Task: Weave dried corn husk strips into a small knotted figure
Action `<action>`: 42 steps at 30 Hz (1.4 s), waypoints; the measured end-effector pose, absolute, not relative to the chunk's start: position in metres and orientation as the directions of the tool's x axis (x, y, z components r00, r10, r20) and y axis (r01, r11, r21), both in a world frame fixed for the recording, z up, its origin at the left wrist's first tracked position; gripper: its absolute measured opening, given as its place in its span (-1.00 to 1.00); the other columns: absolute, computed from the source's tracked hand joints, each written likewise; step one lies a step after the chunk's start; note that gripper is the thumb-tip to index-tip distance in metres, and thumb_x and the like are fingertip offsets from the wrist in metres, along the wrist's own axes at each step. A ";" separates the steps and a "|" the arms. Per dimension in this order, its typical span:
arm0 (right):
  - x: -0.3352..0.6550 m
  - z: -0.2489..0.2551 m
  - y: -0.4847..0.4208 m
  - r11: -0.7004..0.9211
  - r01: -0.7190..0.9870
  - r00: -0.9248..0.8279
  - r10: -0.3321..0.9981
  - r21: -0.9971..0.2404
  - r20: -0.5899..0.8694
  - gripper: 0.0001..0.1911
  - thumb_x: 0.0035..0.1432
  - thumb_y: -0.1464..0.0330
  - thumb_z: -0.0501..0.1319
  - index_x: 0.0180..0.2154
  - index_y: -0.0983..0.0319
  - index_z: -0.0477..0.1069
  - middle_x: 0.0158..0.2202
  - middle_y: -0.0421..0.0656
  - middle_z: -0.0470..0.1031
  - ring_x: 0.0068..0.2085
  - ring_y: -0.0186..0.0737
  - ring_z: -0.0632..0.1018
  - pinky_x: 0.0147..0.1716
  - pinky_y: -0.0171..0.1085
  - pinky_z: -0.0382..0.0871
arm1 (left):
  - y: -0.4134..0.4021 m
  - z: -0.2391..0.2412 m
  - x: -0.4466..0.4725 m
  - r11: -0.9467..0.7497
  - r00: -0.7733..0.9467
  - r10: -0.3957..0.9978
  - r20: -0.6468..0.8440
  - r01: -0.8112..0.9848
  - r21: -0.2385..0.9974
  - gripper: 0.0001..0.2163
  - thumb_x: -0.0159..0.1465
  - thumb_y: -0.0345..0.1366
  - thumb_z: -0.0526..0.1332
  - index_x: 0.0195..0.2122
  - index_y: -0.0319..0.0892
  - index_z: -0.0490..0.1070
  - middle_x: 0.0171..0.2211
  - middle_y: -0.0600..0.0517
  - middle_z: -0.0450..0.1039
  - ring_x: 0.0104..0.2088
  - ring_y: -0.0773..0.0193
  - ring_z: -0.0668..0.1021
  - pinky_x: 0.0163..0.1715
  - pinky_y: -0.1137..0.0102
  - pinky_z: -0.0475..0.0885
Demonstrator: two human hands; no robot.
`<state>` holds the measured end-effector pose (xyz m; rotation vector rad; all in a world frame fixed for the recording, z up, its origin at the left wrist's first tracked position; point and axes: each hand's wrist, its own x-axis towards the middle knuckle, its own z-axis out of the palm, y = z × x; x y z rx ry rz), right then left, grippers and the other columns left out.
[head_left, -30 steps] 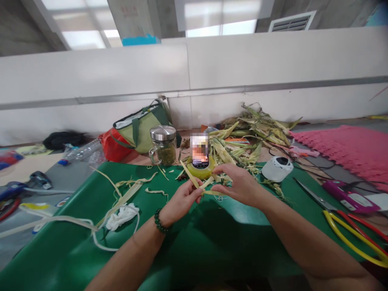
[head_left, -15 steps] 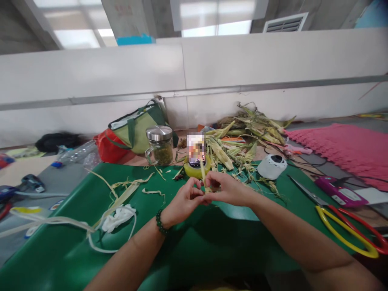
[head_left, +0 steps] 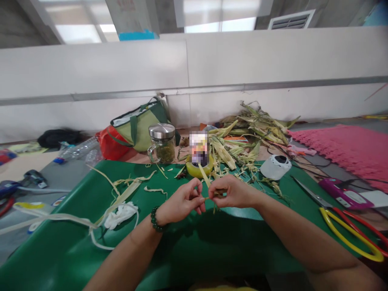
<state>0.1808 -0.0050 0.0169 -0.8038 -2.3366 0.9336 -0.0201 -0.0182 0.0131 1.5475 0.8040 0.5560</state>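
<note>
Both my hands meet over the middle of a green mat (head_left: 91,250). My left hand (head_left: 182,202), with a dark bead bracelet at the wrist, pinches a thin pale leaf strip (head_left: 205,178) between thumb and fingers. My right hand (head_left: 232,190) is closed on the same strip from the other side, knuckles up. One end of the strip sticks up and away between the hands. Just beyond them a phone (head_left: 199,148) stands in a yellow tape roll.
A pile of dried leaves (head_left: 248,133) lies at the back right, a lidded glass jar (head_left: 162,143) and green bag (head_left: 139,125) at the back. Loose strips and a white glove (head_left: 121,213) lie left; scissors (head_left: 348,226) and white tape roll (head_left: 275,166) right.
My hands have drawn closer together and a little toward me. The strip, earlier spread as a crossed shape between them, is now folded tight in the pinch.
</note>
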 end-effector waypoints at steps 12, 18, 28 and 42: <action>0.182 0.017 -0.006 0.634 0.405 -0.731 0.658 -0.659 0.183 -0.94 0.03 0.46 0.17 -0.40 0.27 0.41 -0.54 -0.25 0.40 -0.52 -0.40 0.36 -0.53 -0.44 0.17 | -0.010 0.011 -0.025 -0.031 0.670 0.733 -0.118 0.207 0.978 -0.67 0.15 -0.04 0.23 -0.26 -0.19 0.24 -0.47 0.05 0.48 -0.47 0.35 0.45 -0.42 0.45 0.34; 0.172 0.009 -0.013 0.679 0.566 -0.670 0.709 -0.467 0.220 -0.82 0.05 0.40 0.27 -0.39 0.21 0.24 -0.47 -0.24 0.36 -0.45 -0.32 0.38 -0.48 -0.38 0.19 | -0.008 0.004 -0.012 -0.051 0.638 0.769 -0.030 0.108 0.993 -0.55 0.10 0.07 0.23 -0.28 -0.28 0.45 -0.52 0.07 0.35 -0.54 0.39 0.36 -0.50 0.45 0.27; 0.180 0.018 -0.006 0.465 0.392 -0.463 0.845 -0.794 0.267 -0.86 0.11 0.32 0.20 -0.42 0.23 0.31 -0.49 -0.24 0.40 -0.46 -0.36 0.42 -0.45 -0.38 0.31 | -0.006 0.009 -0.018 0.033 0.533 0.840 -0.099 0.133 0.991 -0.58 0.13 0.04 0.20 -0.24 -0.27 0.41 -0.53 0.10 0.33 -0.60 0.47 0.25 -0.60 0.51 0.13; 0.192 0.027 -0.012 0.657 0.432 -0.683 0.686 -0.618 0.251 -0.81 0.14 0.34 0.19 -0.49 0.25 0.29 -0.54 -0.25 0.35 -0.51 -0.39 0.33 -0.53 -0.42 0.17 | -0.019 0.018 -0.022 -0.431 0.692 0.719 0.064 0.372 0.822 -0.63 0.30 -0.12 -0.02 -0.52 -0.21 0.39 -0.55 0.06 0.30 -0.48 0.32 0.32 -0.44 0.46 0.26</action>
